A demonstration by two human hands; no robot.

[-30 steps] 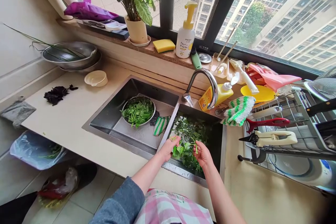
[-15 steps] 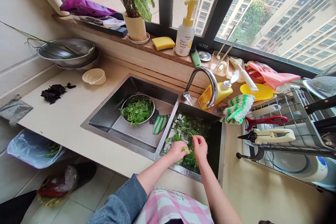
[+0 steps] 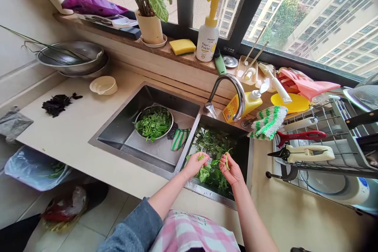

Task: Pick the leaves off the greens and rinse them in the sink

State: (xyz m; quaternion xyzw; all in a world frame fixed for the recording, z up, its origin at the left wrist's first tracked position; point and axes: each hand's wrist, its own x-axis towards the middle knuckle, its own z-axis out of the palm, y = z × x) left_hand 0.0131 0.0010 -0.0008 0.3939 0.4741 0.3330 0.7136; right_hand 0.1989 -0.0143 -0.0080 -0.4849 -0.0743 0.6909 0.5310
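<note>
Over the right sink basin [image 3: 250,173], both of my hands hold pieces of leafy greens. My left hand [image 3: 196,165] is closed on leafy greens [image 3: 204,173], whose leaves hang below the fingers. My right hand [image 3: 232,171], palm partly turned up, pinches a thin green stem [image 3: 227,159] between thumb and fingers. Beneath them, more greens [image 3: 211,138] float in the water of the basin. In the left basin [image 3: 118,145] stands a metal bowl [image 3: 172,126] heaped with picked leaves [image 3: 153,122].
The faucet [image 3: 228,76] arches over the right basin. A green-striped cloth [image 3: 180,139] lies beside the bowl. To the right stands a dish rack [image 3: 333,126] with shears [image 3: 307,152] and knives. A lined bin [image 3: 32,169] hangs at the counter's left edge.
My hands have moved apart. The right one has turned its palm upward with a stem in its fingers, and the left has shifted slightly left, its greens now hanging in view.
</note>
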